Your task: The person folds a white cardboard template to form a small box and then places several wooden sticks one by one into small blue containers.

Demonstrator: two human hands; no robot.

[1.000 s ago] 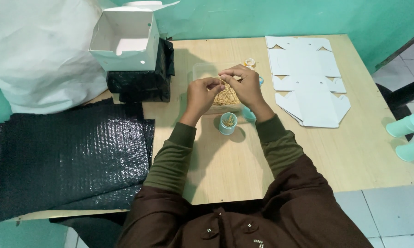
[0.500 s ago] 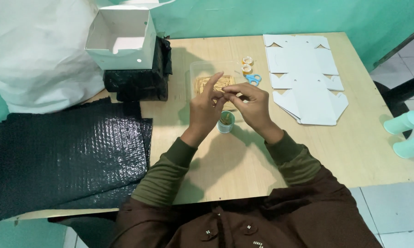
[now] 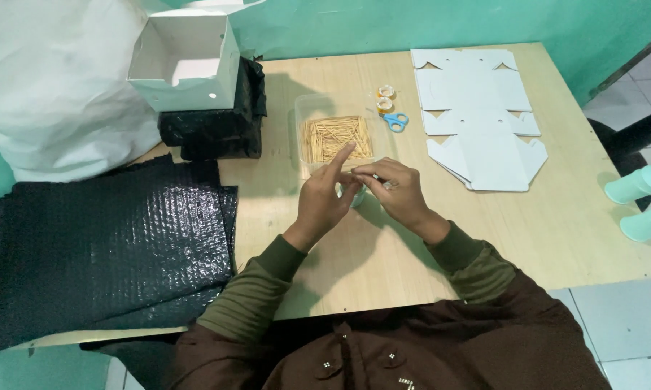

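Observation:
A clear plastic tub (image 3: 305,115) full of wooden toothpicks (image 3: 333,137) stands on the wooden table (image 3: 556,231). Just in front of it my left hand (image 3: 324,202) and my right hand (image 3: 398,191) meet fingertip to fingertip. Together they pinch a small bunch of toothpicks (image 3: 363,175). My left index finger sticks up over the tub's near edge. A small teal cup (image 3: 357,199) sits under the fingers, mostly hidden by both hands.
Blue scissors (image 3: 395,121) and two tape rolls (image 3: 385,97) lie right of the tub. Flat white box blanks (image 3: 477,115) are further right. An open white box (image 3: 185,58) tops a black stack (image 3: 210,126). Black bubble wrap (image 3: 102,245) lies left; teal cylinders (image 3: 636,184) right.
Both hands have drawn back from over the tub toward me, uncovering the toothpicks. They now meet above the small teal cup, which they cover.

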